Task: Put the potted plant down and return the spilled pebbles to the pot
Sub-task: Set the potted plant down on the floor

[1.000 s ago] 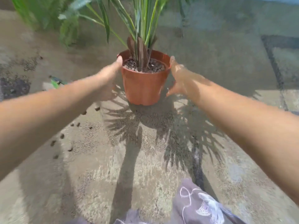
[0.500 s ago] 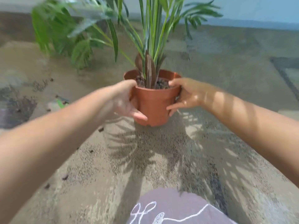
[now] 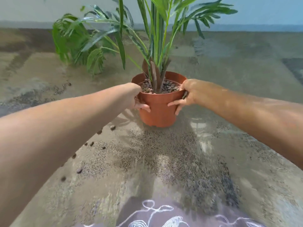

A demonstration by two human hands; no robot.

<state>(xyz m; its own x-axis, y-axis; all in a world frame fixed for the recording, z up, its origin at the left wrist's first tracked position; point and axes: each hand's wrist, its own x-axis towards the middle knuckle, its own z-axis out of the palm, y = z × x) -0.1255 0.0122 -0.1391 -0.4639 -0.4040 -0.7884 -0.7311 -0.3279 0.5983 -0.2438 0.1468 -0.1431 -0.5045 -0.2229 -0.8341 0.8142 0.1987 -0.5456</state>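
A terracotta-coloured plastic pot (image 3: 159, 110) with a green palm-like plant (image 3: 157, 38) stands upright on the concrete ground, straight ahead of me. Brown pebbles (image 3: 168, 87) fill its top around the stems. My left hand (image 3: 136, 99) grips the pot's left side under the rim, fingers curled round the wall. My right hand (image 3: 186, 95) holds the right side, thumb over the rim. Several spilled pebbles (image 3: 91, 143) lie scattered on the ground to the lower left, partly hidden behind my left forearm.
Rough concrete ground (image 3: 164, 161) stretches all around, dappled with leaf shadow. A pale wall (image 3: 262, 12) runs along the back. Drooping fronds (image 3: 78, 43) hang low at the left. My patterned grey clothing (image 3: 164, 215) shows at the bottom edge.
Both hands went from hovering open beside the pot to closing on its sides. The view has tilted up and come closer to the pot.
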